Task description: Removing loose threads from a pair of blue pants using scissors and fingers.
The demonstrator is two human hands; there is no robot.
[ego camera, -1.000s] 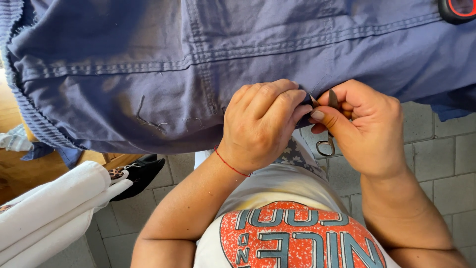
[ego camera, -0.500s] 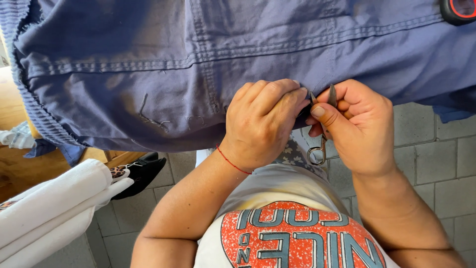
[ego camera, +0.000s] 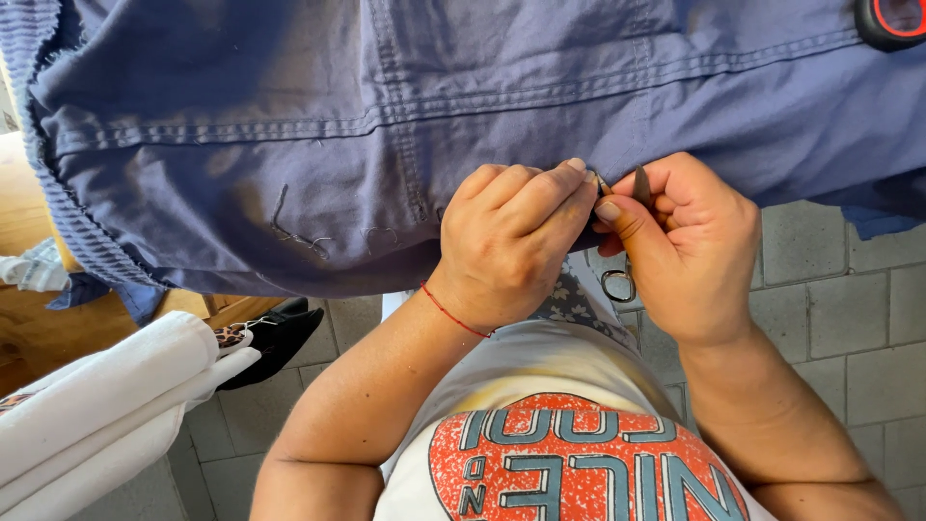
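Note:
A large blue denim garment [ego camera: 405,125] with stitched seams spreads across the upper view, loose threads hanging near its lower edge [ego camera: 299,232]. My left hand [ego camera: 511,241], a red string around its wrist, pinches the garment's lower edge with fingers closed. My right hand [ego camera: 685,251] sits right against it, gripping small metal scissors [ego camera: 619,284]. One ring handle hangs below my fingers, and the dark blade tip pokes up at the pinched edge. Both hands touch at the fingertips.
Folded white fabric [ego camera: 96,405] lies at the lower left beside a black shoe [ego camera: 275,338]. A wooden surface [ego camera: 24,318] is at the left edge. Grey floor tiles [ego camera: 849,299] show at the right. A red and black object [ego camera: 892,19] is in the top right corner.
Both hands stay pinched together at the garment's edge. The scissors' ring handle has shifted slightly to the left under my right hand.

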